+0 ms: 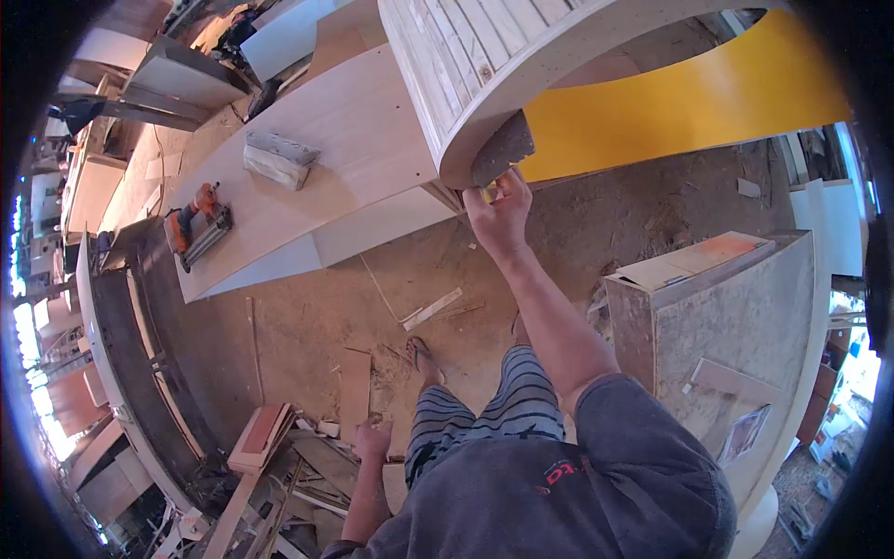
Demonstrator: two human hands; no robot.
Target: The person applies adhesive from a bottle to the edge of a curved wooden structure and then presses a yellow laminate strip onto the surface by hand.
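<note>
Raised ahead of me, my right hand (501, 212) is closed round a scraper (506, 151) with a wide dark blade; a bit of yellow shows between the fingers. The blade lies against the inner curve of a pale wooden arch (456, 149) whose outside is covered with slats. Beyond it, a glossy yellow curved panel (680, 107) stretches to the right. My left hand (372, 438) hangs low at my left side, its fingers curled; whether anything is in them is hidden.
An orange nail gun (197, 226) and a whitish block (279, 158) lie on a long wooden panel (372, 121). Wood offcuts (270, 438) are piled near my left arm. A large board-topped cabinet (726, 317) stands at my right. Scraps (433, 309) litter the floor.
</note>
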